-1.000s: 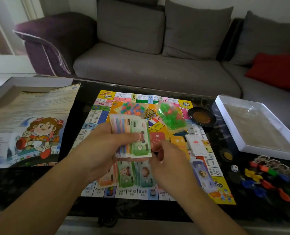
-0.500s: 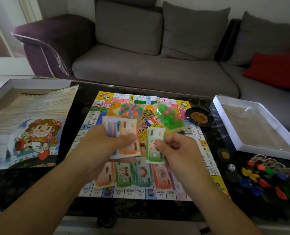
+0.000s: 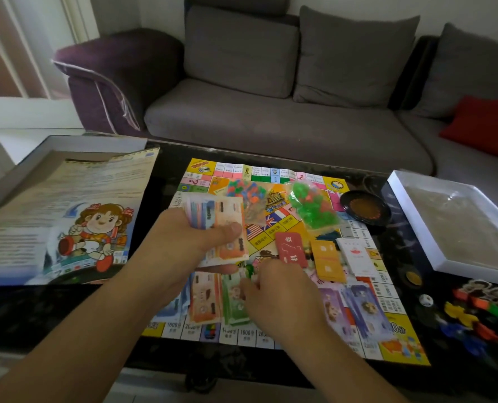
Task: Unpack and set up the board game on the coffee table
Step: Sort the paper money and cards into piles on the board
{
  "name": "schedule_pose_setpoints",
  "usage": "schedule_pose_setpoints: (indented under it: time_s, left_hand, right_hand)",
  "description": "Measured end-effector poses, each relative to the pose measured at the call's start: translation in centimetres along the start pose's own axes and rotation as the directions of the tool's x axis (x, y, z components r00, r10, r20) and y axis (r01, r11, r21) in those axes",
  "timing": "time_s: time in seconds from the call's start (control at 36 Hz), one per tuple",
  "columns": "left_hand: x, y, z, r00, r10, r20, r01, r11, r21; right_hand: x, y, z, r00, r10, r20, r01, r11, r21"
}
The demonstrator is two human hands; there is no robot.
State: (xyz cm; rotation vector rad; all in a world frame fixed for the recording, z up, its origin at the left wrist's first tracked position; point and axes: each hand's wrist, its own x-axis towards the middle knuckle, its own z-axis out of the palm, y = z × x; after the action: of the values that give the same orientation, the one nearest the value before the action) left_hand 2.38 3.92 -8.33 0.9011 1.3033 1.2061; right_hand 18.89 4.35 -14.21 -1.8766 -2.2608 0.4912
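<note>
Board (image 3: pixel 274 181) flat at frame centre on tabletop (image 3: pixel 163 175). Left hand (image 3: pixel 189 242) grips banknote stack (image 3: pixel 218 225) as supply; right hand (image 3: pixel 282 298) fingers curled on green pile (image 3: pixel 233 301), seemingly laying note, sorting by colour.

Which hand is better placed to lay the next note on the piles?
Probably the right hand: it is down at the green pile on the game board, while the left hand grips the stack of notes above.
</note>
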Motion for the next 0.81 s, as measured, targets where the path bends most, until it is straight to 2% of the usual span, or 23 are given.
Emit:
schedule_pose_setpoints:
  time_s: [0.06,0.11,0.14,0.19,0.22,0.25,0.36,0.44,0.53,0.61,0.72,0.81]
  left_hand:
    - [-0.1,-0.1,0.3,0.999,0.003,0.032,-0.003,1.000,0.005]
    - [-0.2,-0.3,0.6,0.998,0.011,0.058,-0.013,1.000,0.022]
    - [-0.3,-0.3,0.8,0.997,0.019,0.071,-0.021,0.999,0.033]
    - [-0.6,-0.5,1.1,0.993,0.026,0.115,-0.032,0.998,0.052]
    - [-0.7,-0.6,1.2,0.989,0.021,0.147,-0.031,0.998,0.061]
    - [-0.9,-0.7,1.4,0.983,0.014,0.183,-0.027,0.997,0.072]
    - [-1.4,-0.7,1.9,0.954,-0.051,0.296,0.027,0.996,0.084]
    - [-1.4,-0.3,2.0,0.947,-0.104,0.305,0.091,0.994,0.057]
    - [-1.0,0.1,1.5,0.966,-0.147,0.212,0.148,0.989,0.010]
    - [-0.2,0.3,0.5,0.991,-0.111,0.070,0.110,0.994,0.018]
    - [1.0,0.6,-1.2,0.984,0.018,-0.177,-0.009,0.999,0.053]
    - [1.4,0.8,-2.2,0.971,0.022,-0.238,-0.020,1.000,0.009]
  right_hand:
    - [0.1,0.4,-1.0,0.999,-0.011,-0.050,0.014,0.998,0.060]
    - [0.2,1.1,-2.6,0.995,0.017,-0.095,0.014,0.948,0.319]
    - [0.3,1.3,-3.4,0.995,0.047,-0.092,0.007,0.856,0.517]
    - [0.0,1.7,-4.9,0.998,0.056,-0.006,-0.026,0.555,0.831]
    - [-0.2,1.8,-5.3,0.999,0.025,0.025,-0.033,0.442,0.897]
    - [-0.4,1.8,-5.7,0.999,-0.006,0.035,-0.030,0.401,0.916]
    - [-0.3,2.0,-5.4,0.998,0.029,-0.057,0.033,0.522,0.852]
    - [-0.2,2.2,-5.4,0.993,0.073,-0.088,0.030,0.581,0.813]
    - [-0.2,2.6,-5.6,0.988,0.113,-0.109,0.021,0.591,0.807]
    - [0.1,3.0,-5.6,0.982,0.148,-0.113,0.004,0.588,0.808]
    - [0.7,2.5,-4.4,0.992,0.101,-0.070,-0.019,0.691,0.722]
    - [1.2,0.9,-2.4,0.998,0.054,-0.019,-0.029,0.767,0.642]
